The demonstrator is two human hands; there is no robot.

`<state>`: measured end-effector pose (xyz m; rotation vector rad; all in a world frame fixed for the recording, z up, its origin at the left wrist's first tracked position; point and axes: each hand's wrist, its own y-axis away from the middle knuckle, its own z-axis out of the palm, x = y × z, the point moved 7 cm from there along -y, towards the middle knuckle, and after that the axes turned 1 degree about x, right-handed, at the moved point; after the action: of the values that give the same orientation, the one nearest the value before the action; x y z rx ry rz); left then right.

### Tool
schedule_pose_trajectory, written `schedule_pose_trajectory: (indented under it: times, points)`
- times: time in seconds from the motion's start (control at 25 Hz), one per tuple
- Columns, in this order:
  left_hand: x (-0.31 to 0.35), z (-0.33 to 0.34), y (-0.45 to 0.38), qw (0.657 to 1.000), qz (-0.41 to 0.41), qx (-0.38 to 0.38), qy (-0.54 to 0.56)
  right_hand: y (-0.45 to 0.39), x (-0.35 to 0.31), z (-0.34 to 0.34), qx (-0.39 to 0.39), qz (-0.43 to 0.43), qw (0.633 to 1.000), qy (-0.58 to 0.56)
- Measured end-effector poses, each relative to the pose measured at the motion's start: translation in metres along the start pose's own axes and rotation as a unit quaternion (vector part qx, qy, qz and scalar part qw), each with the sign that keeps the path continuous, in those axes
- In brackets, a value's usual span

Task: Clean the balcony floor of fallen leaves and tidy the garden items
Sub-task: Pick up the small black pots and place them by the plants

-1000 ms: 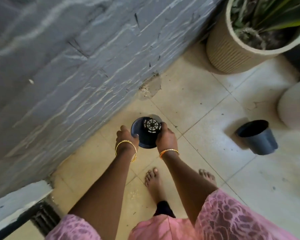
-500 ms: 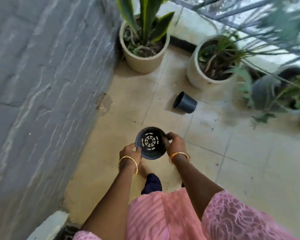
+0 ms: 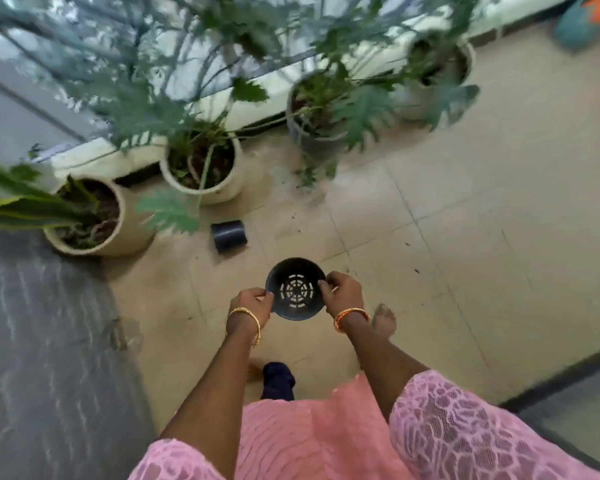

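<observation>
Floor: pale beige tiles (image 3: 465,209) with thin grout lines and a few dark specks, well lit from the window side.
Wall: a grey, streaked stone-look wall (image 3: 49,358) runs along the left of the held pot.
Edge: a white ledge (image 3: 94,161) with railing and glass above it borders the floor beyond the held pot; the plants blur across it.
Held pot: a small black plastic pot (image 3: 296,289), empty, its mouth toward the camera so the slotted drain base shows; it is above the floor, in front of the person.
Left hand: the left hand (image 3: 252,303) pinches the pot's left rim with thumb and curled fingers; a gold bangle sits on the wrist.
Right hand: the right hand (image 3: 343,294) grips the right rim, thumb inside the pot; orange and gold bangles on the wrist.
Second pot: another black pot (image 3: 229,235) lies on its side on the tiles just beyond the held pot.
Planters: two cream planters (image 3: 219,192) stand beyond and left of the held pot, a grey one (image 3: 312,140) beyond it, a pale one (image 3: 440,74) farther right.
Change: half a second ago the grey wall filled the left third and only three planters showed; now the view has swung right, more open tile and a fourth planter appear, and the hands keep the same hold on the pot.
</observation>
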<state>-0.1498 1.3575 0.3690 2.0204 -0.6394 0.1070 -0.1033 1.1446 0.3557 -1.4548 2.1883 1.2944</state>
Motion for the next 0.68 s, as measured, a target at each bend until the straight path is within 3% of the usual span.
schedule_pose_trajectory:
  times: [0.16,0.44,0.56,0.68]
  points:
    - [0.114,0.078,0.061,0.998,0.052,-0.031,-0.010,0.000,0.053,-0.127,0.064,0.076,0.991,-0.094]
    - [0.281,0.231,0.133,0.983,0.125,-0.103,-0.081,-0.010,0.119,-0.344,0.160,0.128,0.972,-0.118]
    - [0.325,0.307,0.108,0.974,0.140,-0.153,-0.089,-0.026,0.147,-0.406,0.204,0.176,0.952,-0.146]
    - [0.397,0.351,0.132,0.961,0.164,-0.185,-0.123,-0.052,0.176,-0.445,0.214,0.237,0.919,-0.230]
